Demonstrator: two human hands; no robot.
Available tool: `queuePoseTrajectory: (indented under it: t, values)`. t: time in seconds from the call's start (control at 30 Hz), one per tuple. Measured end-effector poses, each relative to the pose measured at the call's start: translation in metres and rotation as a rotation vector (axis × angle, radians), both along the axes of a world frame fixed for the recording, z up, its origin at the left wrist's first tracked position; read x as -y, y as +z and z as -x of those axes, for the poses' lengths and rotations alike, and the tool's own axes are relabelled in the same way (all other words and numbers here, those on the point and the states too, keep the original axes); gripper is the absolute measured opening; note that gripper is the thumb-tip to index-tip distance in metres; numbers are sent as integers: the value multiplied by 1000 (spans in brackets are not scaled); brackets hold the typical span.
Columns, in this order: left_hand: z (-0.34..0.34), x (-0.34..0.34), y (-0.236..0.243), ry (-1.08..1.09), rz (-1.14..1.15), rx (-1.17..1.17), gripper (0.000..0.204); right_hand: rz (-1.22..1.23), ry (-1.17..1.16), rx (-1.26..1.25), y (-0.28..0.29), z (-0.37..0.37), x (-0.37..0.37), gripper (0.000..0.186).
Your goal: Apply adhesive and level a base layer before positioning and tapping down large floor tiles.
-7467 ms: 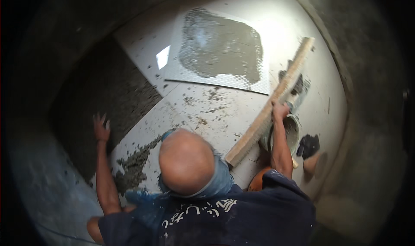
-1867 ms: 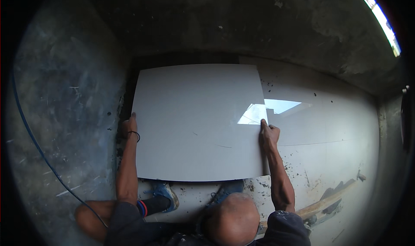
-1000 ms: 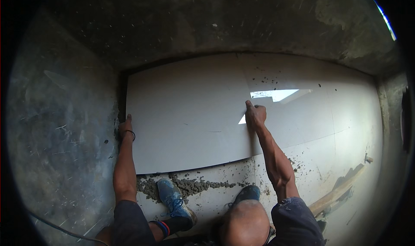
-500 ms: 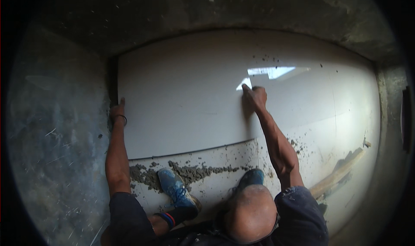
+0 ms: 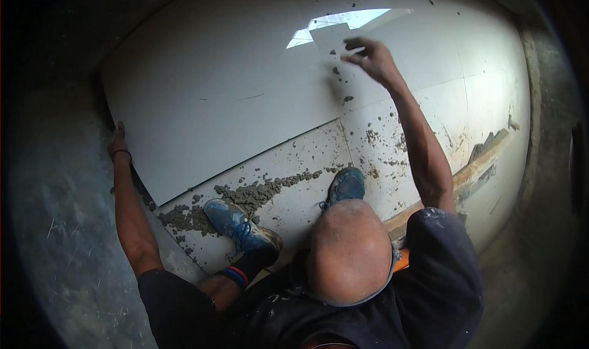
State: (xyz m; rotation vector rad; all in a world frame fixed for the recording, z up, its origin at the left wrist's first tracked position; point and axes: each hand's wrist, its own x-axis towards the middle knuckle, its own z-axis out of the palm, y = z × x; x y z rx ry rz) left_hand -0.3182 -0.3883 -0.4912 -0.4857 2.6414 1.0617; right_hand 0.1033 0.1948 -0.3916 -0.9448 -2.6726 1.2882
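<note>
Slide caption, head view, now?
Left hand at the edge of a pale tile, right hand hovering open, grey mortar by blue shoes.

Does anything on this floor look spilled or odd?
Yes. A ragged trail of grey mortar clumps lies around the left shoe, looking like spillage on the smooth pale floor tiles. Dark crumbs lie near the right hand. The large tile at the left hand shows two thin dark marks; whether scratches or reflections, I can't tell.
</note>
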Motion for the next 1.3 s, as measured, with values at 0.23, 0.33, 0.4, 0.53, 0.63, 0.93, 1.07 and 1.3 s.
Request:
queuePoseTrajectory:
  t: [0.23,0.33,0.4,0.53,0.63,0.93,1.07,1.3]
  values:
    - [4,-6,-8,-26,160,-20,79,-255,283,188,-45,-106,88,54]
    - [0,-14,-6,-67,293,-15,76,-340,-30,-319,-72,-117,111,47]
    - [-3,-19,-4,-96,268,-35,74,-335,-60,-259,-84,-114,117,43]
    - [-4,-23,-10,-213,402,-123,67,-291,-189,-330,-92,-106,118,32]
    - [2,-20,-22,-62,-23,-96,61,-167,-244,-225,-88,-100,112,30]
    - [26,-16,-42,-139,278,-111,59,-216,-146,-117,-71,-91,101,33]
    - [35,-23,-40,-42,-1,-156,63,-337,-26,-278,-72,-94,105,29]
    - [37,-26,-42,81,58,-99,60,-267,-74,-311,-86,-93,105,26]
